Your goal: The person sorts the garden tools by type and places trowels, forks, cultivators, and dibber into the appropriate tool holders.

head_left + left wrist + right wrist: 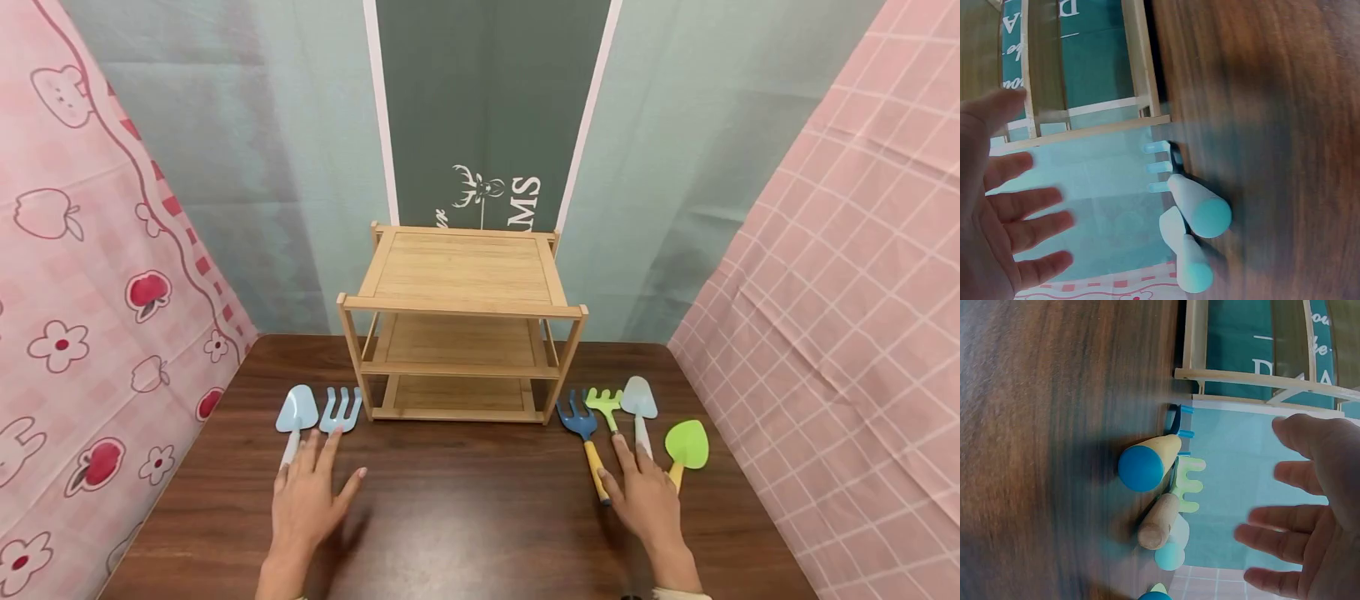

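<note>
My left hand point(306, 500) is spread, its fingers reaching over the handles of a light blue trowel point(298, 408) and a light blue hand rake point(341, 414). In the left wrist view, it hovers apart from both tools' white handles point(1194, 203). On the right, my right hand point(647, 498) hangs with loose, parted fingers and holds nothing. Below it lie a blue hand fork point(578, 422) with a yellow handle, a green hand rake point(605, 402) and a pale trowel point(639, 397). A green trowel point(687, 443) with a yellow handle lies furthest right. The right hand partly covers some handles.
A wooden shelf rack point(465, 307) with three tiers stands at the back centre, between the two tool groups. Brown wood tabletop point(465, 508) lies in front of it. Curtains hang behind and along both sides, including a pink checked one point(840, 275) at right.
</note>
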Available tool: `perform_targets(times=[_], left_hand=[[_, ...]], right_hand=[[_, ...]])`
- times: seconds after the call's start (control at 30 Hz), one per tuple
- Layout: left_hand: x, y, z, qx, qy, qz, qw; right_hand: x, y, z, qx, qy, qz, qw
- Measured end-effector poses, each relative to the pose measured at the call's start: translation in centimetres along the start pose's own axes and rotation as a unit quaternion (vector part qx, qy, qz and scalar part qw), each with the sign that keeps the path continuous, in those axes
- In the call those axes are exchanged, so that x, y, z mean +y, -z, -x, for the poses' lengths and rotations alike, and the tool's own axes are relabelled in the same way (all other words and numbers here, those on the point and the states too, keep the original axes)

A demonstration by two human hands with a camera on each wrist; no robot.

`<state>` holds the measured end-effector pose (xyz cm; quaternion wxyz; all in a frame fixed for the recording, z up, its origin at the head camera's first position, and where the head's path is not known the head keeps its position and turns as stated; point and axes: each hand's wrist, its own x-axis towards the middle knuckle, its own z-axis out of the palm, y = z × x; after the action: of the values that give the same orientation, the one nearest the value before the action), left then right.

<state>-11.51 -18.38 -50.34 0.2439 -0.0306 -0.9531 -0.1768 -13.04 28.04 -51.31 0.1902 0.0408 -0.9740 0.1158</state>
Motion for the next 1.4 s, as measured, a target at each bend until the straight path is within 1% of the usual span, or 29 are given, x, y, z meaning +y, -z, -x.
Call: perform_targets(times=[0.07,0.13,0.2,0.27,0.37,0.43,0.5,0.57,0.6,0.63,0.7,0.8,0.9,1.0,1.03,1.07,1.1,1.13,1.23,1.27,1.3,1.37,1.4], left_hand=[[0.1,0.1,-0.1,0.023,-0.016,-0.005,0.9996],[0.2,0.3,-0.2,0.037,-0.026,-0.007,0.999],[0.3,0.4,-0.3,0.038,-0.027,-0.005,0.9989],[0.5,0.5,-0.4,0.031,-0.022,-0.005,0.9992],[0.7,0.7,-0.6,0.007,-0.01,-0.001,0.9999],[0.9,0.9,-0.8,-0.024,0.001,0.007,0.9997],[1.0,1.3,-1.0,-0.06,0.02,0.026,0.9976],[1.1,1.6,-1.1,-0.085,0.042,0.048,0.9944],[1.1,1.7,-1.2,-0.089,0.051,0.06,0.993],[1.1,1.7,-1.3,-0.085,0.058,0.073,0.992],[1.0,1.5,-1.4,-0.057,0.061,0.099,0.9916],[1.2,0.8,-1.8,0.013,0.047,0.137,0.9894],[1.5,0.0,-2.4,0.078,0.033,0.172,0.9814],[1.9,-0.3,-3.0,0.123,0.03,0.203,0.9709],[2.1,-0.4,-3.2,0.134,0.032,0.214,0.9672],[2.2,-0.5,-3.4,0.143,0.036,0.224,0.9635],[2.4,-0.5,-3.6,0.152,0.042,0.233,0.9596],[2.6,-0.5,-3.8,0.159,0.048,0.243,0.9558],[2.9,-0.4,-4.4,0.177,0.074,0.269,0.9439],[3.0,-0.4,-4.6,0.18,0.085,0.276,0.9405],[3.1,-0.3,-4.8,0.183,0.093,0.281,0.9374],[3.1,-0.3,-5.1,0.19,0.106,0.291,0.9316],[3.2,-0.2,-5.3,0.193,0.11,0.297,0.9288]], right_hand=[[0.0,0.0,-0.1,0.025,0.013,-0.002,0.9996],[0.0,0.0,-0.1,0.039,0.021,-0.009,0.999],[0.1,0.0,-0.1,0.042,0.022,-0.014,0.9988],[0.0,0.1,-0.2,0.033,0.017,-0.017,0.9991],[-0.2,0.4,-0.2,0.001,-0.005,-0.026,0.9997],[-0.5,0.5,-0.1,-0.026,-0.034,-0.041,0.9982],[-0.8,0.5,0.2,-0.043,-0.072,-0.071,0.994],[-1.2,0.3,0.6,-0.041,-0.11,-0.103,0.9877],[-1.4,0.1,0.8,-0.031,-0.129,-0.122,0.9836],[-1.6,-0.2,1.0,-0.015,-0.146,-0.141,0.9791],[-2.0,-0.7,1.3,0.02,-0.177,-0.175,0.9684],[-2.5,-1.4,1.5,0.071,-0.22,-0.214,0.9491],[-2.8,-1.9,1.7,0.089,-0.262,-0.246,0.9289],[-3.0,-2.4,2.0,0.088,-0.301,-0.273,0.9095],[-3.0,-2.6,2.1,0.088,-0.313,-0.288,0.9007],[-3.0,-2.8,2.2,0.091,-0.325,-0.306,0.89],[-2.6,-3.6,2.3,0.099,-0.334,-0.321,0.8807],[-2.4,-4.0,2.3,0.105,-0.344,-0.34,0.8687],[-0.7,-7.1,2.6,0.143,-0.367,-0.368,0.8421],[-0.1,-8.2,2.7,0.155,-0.373,-0.37,0.8364],[0.5,-9.1,2.8,0.163,-0.378,-0.367,0.8337],[0.6,-9.5,2.9,0.173,-0.384,-0.375,0.8255],[0.2,-9.0,2.8,0.174,-0.385,-0.388,0.8191]])
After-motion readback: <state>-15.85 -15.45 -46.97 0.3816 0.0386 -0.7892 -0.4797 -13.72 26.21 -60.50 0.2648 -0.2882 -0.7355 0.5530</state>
